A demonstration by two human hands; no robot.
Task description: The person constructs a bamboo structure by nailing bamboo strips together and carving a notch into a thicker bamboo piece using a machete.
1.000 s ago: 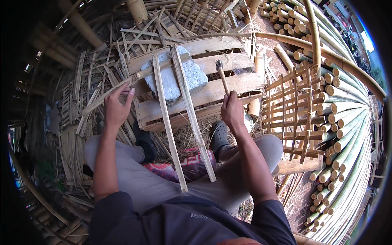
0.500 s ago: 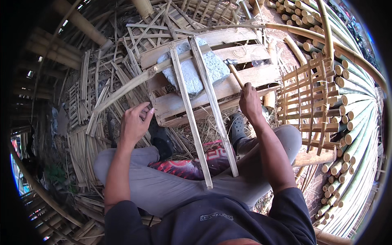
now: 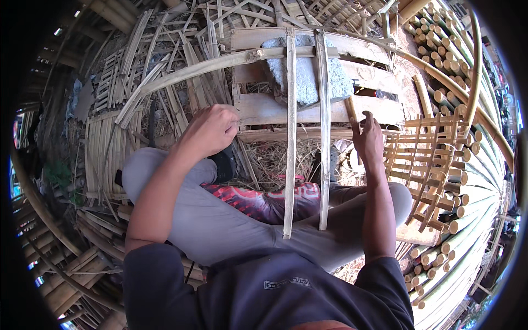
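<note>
Platform, low, pale wooden slats [image 3: 258,110]: carries the items below.

Block, rough, grey, stone-like [image 3: 306,77]: on the platform, centre to right, short of its right edge.

Strip, long, tan, split bamboo [image 3: 203,67]: runs over the platform's left edge and onto the block; far end on the block, near end well out to the left.

Strips, pale bamboo, a pair [image 3: 291,143] [image 3: 325,148]: laid across the block and the long strip, overhanging the platform's near edge towards the grey-trousered lap [image 3: 231,231]. No hand on either. Risk: overhang may overbalance them, or a knee nudge could skew or drop them.

Handle, round, brown, wooden [image 3: 351,107]: just beside the block's near right corner; tool head not clearly made out. Risk: loosely placed, it might roll into a slat gap.

Right hand [image 3: 368,137]: near the platform's near edge, towards its right corner; thumb and fingers spread, not closed round the handle; contact cannot be told. Risk: a hurried grasp could knock the handle.

Left hand [image 3: 213,129]: by the platform's near left corner; fingers curled, whether pinching anything cannot be told. Risk: a sweep upward could catch the long strip and shift the pair.
</note>
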